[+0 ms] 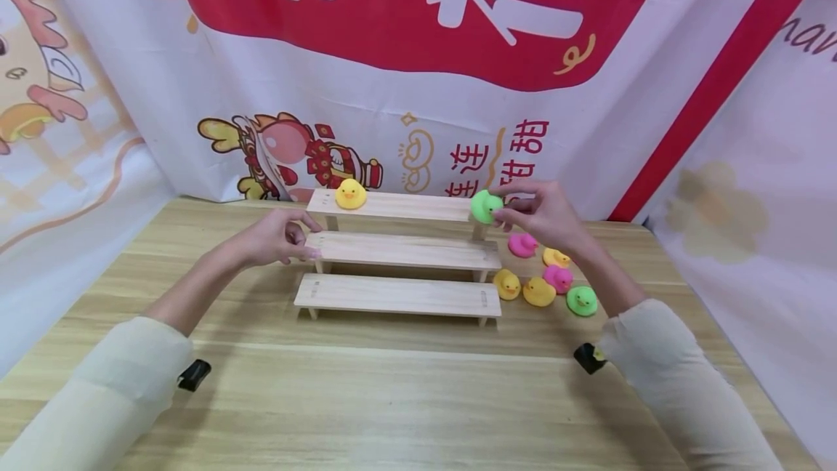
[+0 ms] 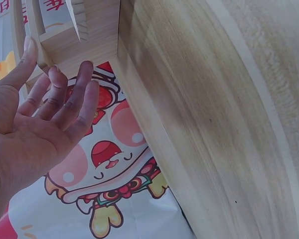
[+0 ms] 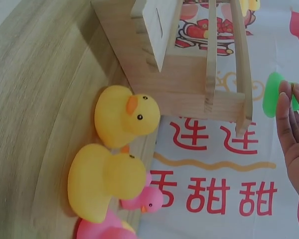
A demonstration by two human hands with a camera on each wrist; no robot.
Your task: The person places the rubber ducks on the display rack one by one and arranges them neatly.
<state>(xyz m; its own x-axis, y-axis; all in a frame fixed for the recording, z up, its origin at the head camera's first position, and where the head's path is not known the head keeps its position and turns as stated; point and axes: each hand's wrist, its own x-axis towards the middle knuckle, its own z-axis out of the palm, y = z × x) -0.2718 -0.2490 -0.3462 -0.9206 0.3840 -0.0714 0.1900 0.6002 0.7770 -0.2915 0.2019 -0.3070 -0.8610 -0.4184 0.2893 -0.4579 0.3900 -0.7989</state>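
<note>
A three-tier wooden stand (image 1: 399, 253) stands on the table. My left hand (image 1: 277, 237) is at the left end of its middle tier, thumb and index finger pinching the board's end in the left wrist view, the other fingers (image 2: 82, 97) loosely bent. My right hand (image 1: 546, 215) pinches a green rubber duck (image 1: 484, 207) between thumb and fingers. That duck is over the right end of the top tier, with a small gap to the board in the right wrist view. A yellow rubber duck (image 1: 350, 194) sits near the top tier's left end.
Right of the stand, several rubber ducks lie on the wooden table (image 1: 392, 405): yellow ones (image 3: 124, 117), pink ones (image 1: 523, 244) and a green one (image 1: 582, 301). A printed cloth (image 1: 366, 107) hangs close behind the stand, with more cloth along both sides.
</note>
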